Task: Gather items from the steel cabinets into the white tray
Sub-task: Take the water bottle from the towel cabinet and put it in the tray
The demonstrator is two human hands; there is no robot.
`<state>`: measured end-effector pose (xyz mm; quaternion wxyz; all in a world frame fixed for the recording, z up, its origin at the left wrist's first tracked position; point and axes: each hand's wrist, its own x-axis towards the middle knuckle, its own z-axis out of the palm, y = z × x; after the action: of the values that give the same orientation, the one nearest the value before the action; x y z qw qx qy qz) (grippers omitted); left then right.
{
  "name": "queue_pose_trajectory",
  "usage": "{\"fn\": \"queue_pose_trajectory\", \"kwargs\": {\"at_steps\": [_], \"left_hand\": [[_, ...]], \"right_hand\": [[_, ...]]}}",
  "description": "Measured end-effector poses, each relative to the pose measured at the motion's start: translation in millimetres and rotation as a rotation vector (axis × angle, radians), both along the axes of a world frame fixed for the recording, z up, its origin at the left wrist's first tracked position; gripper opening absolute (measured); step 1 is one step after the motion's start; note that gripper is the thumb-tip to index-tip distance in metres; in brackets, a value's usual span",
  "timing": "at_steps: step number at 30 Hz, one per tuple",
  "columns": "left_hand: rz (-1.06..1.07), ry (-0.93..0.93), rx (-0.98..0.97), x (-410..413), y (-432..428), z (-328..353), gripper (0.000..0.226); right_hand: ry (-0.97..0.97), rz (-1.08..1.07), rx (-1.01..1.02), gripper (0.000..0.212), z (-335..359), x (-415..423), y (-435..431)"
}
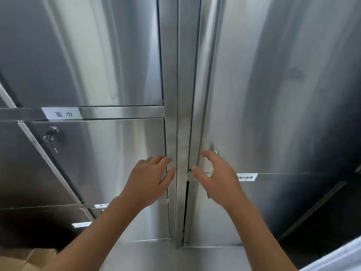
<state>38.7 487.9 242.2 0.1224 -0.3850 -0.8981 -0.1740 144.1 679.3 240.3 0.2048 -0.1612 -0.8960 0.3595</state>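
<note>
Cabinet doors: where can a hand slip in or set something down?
Bare: the ledge under the steel cabinets, between the forearms. A thin dark gap runs beside the middle post, under the right hand. Crowded above it, by the left hand.

Shut steel doors bar the way in: the lower left door (109, 153), a key (51, 136) hanging in its lock, and the tall right door (273, 94), with a steel post (182, 94) between them. A thin dark gap (187, 208) runs beside the post below the right door. A wider dark recess (322, 222) shows at bottom right.
</note>
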Motion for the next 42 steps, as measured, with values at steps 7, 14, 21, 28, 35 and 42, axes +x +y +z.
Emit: {"fn": "queue_pose_trajectory", "kwargs": {"at_steps": [7,14,21,28,35,42], "left_hand": [[0.001,-0.003,0.061,-33.3,8.2,15.8,0.046],[-0.162,0.008,0.129,-73.1,31.8,25.3,0.042],[-0.288,-0.009,0.177,-97.5,28.8,24.6,0.043],[-0.382,0.000,0.153,-116.2,21.6,28.2,0.045],[-0.444,0.043,0.209,-122.4,13.3,40.1,0.041],[-0.493,0.072,0.222,-115.4,24.0,47.4,0.037]], "right_hand": [[0.049,0.023,-0.020,0.066,16.7,-48.5,13.0],[0.144,-0.085,-0.167,0.065,24.7,-65.9,18.4],[0.173,-0.189,-0.219,0.061,27.0,-82.0,-3.1],[0.221,-0.292,-0.227,0.059,32.1,-88.1,-26.9],[0.249,-0.356,-0.193,0.065,37.9,-85.6,-37.3],[0.240,-0.412,-0.064,0.065,49.3,-68.6,-34.0]]}}
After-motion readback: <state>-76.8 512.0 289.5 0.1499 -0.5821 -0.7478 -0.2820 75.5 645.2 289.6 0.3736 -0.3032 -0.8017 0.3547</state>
